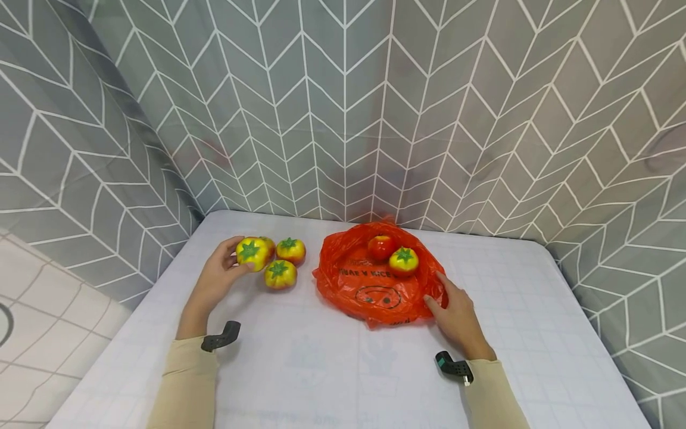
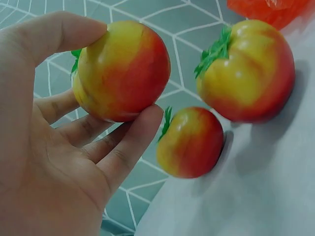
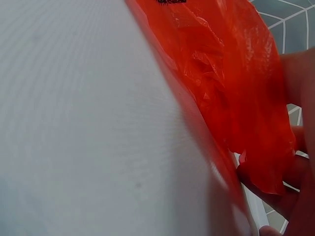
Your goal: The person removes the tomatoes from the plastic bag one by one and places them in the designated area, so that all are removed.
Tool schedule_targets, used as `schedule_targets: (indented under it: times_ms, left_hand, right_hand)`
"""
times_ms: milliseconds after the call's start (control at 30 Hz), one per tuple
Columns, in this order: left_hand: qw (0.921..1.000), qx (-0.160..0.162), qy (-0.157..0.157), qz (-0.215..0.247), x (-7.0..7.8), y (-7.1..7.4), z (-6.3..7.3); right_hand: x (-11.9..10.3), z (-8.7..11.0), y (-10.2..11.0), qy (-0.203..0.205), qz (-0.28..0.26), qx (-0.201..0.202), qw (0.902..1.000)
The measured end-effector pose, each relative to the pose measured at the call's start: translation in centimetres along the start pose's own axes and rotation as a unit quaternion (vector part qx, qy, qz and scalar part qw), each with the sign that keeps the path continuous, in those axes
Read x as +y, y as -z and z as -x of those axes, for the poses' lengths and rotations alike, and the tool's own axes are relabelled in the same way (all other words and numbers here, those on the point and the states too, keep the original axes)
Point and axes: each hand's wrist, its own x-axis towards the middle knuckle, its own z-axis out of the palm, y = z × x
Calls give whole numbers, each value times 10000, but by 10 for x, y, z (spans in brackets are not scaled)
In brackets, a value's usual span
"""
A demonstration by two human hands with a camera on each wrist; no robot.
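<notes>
My left hand (image 1: pixel 217 277) grips a yellow-and-red tomato (image 2: pixel 125 71) with a green star-shaped top, thumb on one side and fingertips on the other. Just right of it in the head view are other tomatoes on the table, one yellow (image 1: pixel 280 274) in front and one redder (image 1: pixel 291 251) behind; another is partly hidden behind the held one. A red plastic bag (image 1: pixel 370 295) lies spread at the middle, with a red tomato (image 1: pixel 380 248) and a yellow one (image 1: pixel 404 262) on it. My right hand (image 1: pixel 458 313) pinches the bag's right edge (image 3: pixel 261 123) between thumb and fingers.
The white-covered table (image 1: pixel 332 369) carries everything. Grey curtains (image 1: pixel 343 119) with white chevron lines hang along its back and sides. A black wrist camera (image 1: pixel 221 336) is on the left wrist and another (image 1: pixel 452 365) on the right.
</notes>
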Motion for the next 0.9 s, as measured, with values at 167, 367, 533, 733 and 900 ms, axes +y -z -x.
schedule_targets:
  times_ms: [167, 367, 533, 733, 900]
  left_hand:
    - [9998, 111, 130, -80, -7, 4, 3]
    - [9991, 111, 406, -49, -15, 8, 6]
    - [9986, 194, 485, 38, -24, 13, 8]
    - [9980, 148, 605, 59, -35, 18, 9]
    - [9967, -43, 809, -40, -39, 20, 9]
  right_hand:
    - [1, 1, 0, -33, 16, 14, 10000]
    - [0, 0, 0, -24, 26, -5, 10000]
    - [-1, 1, 0, 11, -1, 13, 10000]
    - [0, 1, 0, -45, 44, -13, 10000]
    - [-2, 0, 0, -109, 68, -103, 9999]
